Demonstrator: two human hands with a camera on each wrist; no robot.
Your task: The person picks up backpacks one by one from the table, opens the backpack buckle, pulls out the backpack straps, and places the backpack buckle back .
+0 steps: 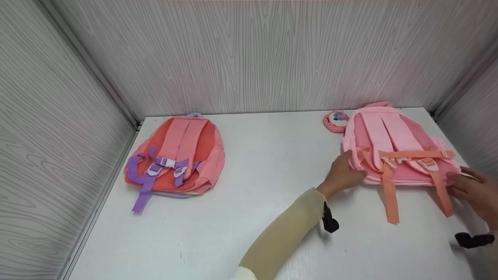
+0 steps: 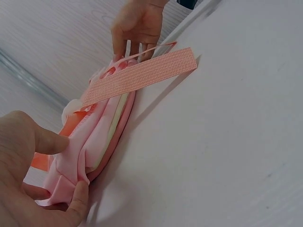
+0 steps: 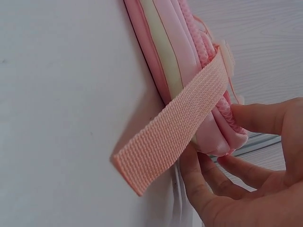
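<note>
A light pink backpack (image 1: 397,132) lies at the right of the table, its shoulder straps facing up and two orange strap ends hanging toward the front. My left hand (image 1: 343,175) grips its lower left corner; in the left wrist view the thumb and fingers (image 2: 78,201) pinch the pink fabric (image 2: 71,161). At the lower right corner my right hand (image 1: 476,192) holds the bag, thumb on top and fingers beneath, as the right wrist view shows. A loose orange strap (image 3: 175,127) crosses in front of the bag's edge there.
A coral and pink backpack (image 1: 183,151) with purple straps lies at the left of the white table (image 1: 264,217). A round pink charm (image 1: 336,120) sits beside the light pink bag's upper left. Grey wood-patterned panels (image 1: 249,54) stand behind and at both sides.
</note>
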